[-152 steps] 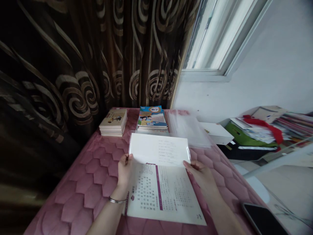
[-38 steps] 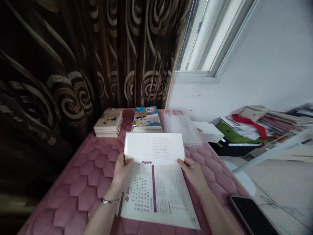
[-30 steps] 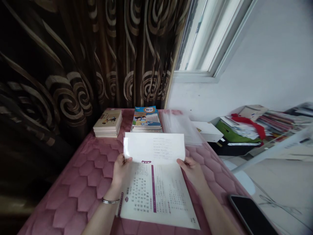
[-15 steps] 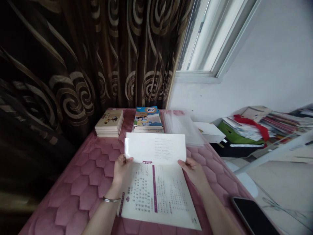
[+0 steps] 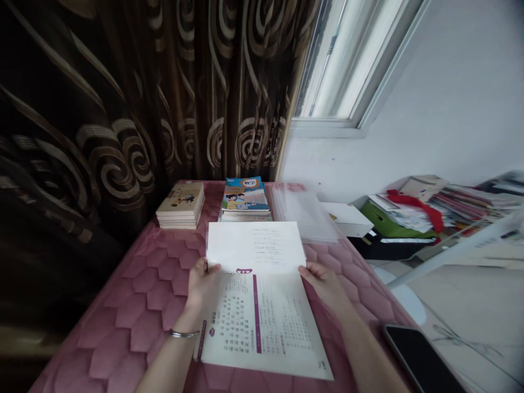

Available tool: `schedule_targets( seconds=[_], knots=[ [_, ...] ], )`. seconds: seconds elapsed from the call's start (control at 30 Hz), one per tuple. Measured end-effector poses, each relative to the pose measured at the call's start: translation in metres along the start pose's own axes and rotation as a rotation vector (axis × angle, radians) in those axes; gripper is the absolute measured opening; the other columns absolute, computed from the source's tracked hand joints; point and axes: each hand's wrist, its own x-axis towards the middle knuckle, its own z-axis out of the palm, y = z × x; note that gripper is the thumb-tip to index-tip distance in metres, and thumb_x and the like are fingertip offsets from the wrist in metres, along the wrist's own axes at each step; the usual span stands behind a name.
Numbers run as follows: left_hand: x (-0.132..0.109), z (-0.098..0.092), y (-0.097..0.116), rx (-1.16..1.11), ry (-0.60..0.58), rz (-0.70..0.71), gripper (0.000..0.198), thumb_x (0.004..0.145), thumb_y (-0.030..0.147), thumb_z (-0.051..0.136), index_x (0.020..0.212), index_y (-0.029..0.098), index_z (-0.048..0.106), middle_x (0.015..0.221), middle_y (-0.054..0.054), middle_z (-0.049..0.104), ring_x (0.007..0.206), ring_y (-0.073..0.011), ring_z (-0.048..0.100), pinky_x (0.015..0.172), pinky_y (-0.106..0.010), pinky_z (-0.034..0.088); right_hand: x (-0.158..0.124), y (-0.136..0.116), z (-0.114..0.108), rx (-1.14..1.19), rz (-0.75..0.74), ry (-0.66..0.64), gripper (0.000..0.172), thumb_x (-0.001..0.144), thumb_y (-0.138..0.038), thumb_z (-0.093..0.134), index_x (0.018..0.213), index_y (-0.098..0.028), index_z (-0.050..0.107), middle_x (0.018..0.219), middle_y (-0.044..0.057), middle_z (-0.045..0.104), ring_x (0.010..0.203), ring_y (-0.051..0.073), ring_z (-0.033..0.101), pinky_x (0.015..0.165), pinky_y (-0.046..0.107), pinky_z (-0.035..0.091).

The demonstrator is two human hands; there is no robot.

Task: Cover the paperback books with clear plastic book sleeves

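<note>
An open book (image 5: 274, 322) with purple headings and printed text is in front of me on the pink padded cover. Its near page lies towards me, while the far, mostly white part (image 5: 233, 245) is tipped up. My left hand (image 5: 201, 284), with a silver bangle on the wrist, pinches the book's left edge near the fold. At the opposite edge, my right hand (image 5: 325, 281) grips it between thumb and fingers. Just beyond the raised part is a stack of textbooks, topped by a blue maths book (image 5: 245, 194). Clear plastic sheets (image 5: 301, 215) lie to the right of that stack.
A pile of beige books (image 5: 180, 202) stands at the far left, by the dark patterned curtain (image 5: 123, 109). A phone (image 5: 421, 357) rests at the right edge. Past that edge are a white box (image 5: 350, 219), a green bag (image 5: 380, 218) and stacked papers.
The raised far part of the book has shifted slightly, its right edge now a little further left. Both hands keep their hold. The whole view has moved a little.
</note>
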Motion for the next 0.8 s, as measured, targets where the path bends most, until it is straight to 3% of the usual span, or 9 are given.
schedule_targets(
  seconds=[0.33, 0.8],
  knots=[
    [0.002, -0.003, -0.005, 0.004, 0.001, 0.007, 0.029, 0.058, 0.026, 0.073, 0.081, 0.013, 0.061, 0.073, -0.003, 0.069, 0.064, -0.0157, 0.061, 0.060, -0.024, 0.045, 0.000, 0.005, 0.003, -0.153, -0.025, 0.114, 0.044, 0.074, -0.061, 0.056, 0.057, -0.020, 0.053, 0.055, 0.000, 0.055, 0.059, 0.018, 0.051, 0.054, 0.027, 0.039],
    [0.000, -0.002, -0.003, 0.038, -0.010, 0.029, 0.026, 0.060, 0.022, 0.070, 0.084, 0.014, 0.062, 0.077, -0.004, 0.071, 0.068, -0.0158, 0.063, 0.062, -0.023, 0.046, 0.001, 0.010, 0.005, -0.195, -0.080, 0.161, 0.046, 0.077, -0.060, 0.053, 0.054, -0.022, 0.040, 0.053, -0.003, 0.042, 0.055, 0.014, 0.042, 0.050, 0.025, 0.034]
  ],
)
